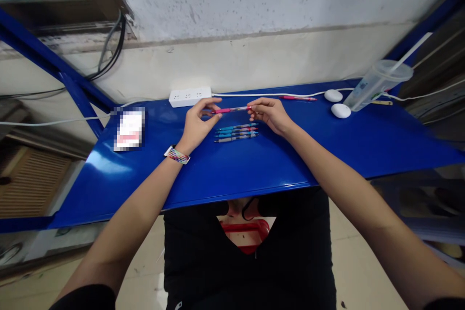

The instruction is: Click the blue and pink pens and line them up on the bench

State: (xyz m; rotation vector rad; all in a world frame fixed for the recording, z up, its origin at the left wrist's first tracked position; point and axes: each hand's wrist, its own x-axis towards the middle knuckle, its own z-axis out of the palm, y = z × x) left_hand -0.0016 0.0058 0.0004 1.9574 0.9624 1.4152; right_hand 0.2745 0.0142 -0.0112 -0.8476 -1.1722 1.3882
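Note:
A red pen (234, 109) is held level above the blue table between my two hands. My left hand (201, 123) has thumb and fingers around its left end. The fingers of my right hand (271, 114) pinch its right end. Just below, several pens lie side by side on the table: blue ones (236, 130) and, nearest to me, a grey one (238, 138). Another red pen (298, 98) lies near the wall, to the right of my right hand.
On the blue table (254, 169) a white power strip (189, 97) stands by the wall, its cable running right. Two white round objects (340, 110) and a clear cup (374, 85) with a straw are at the right. A blurred white item (129, 128) lies left.

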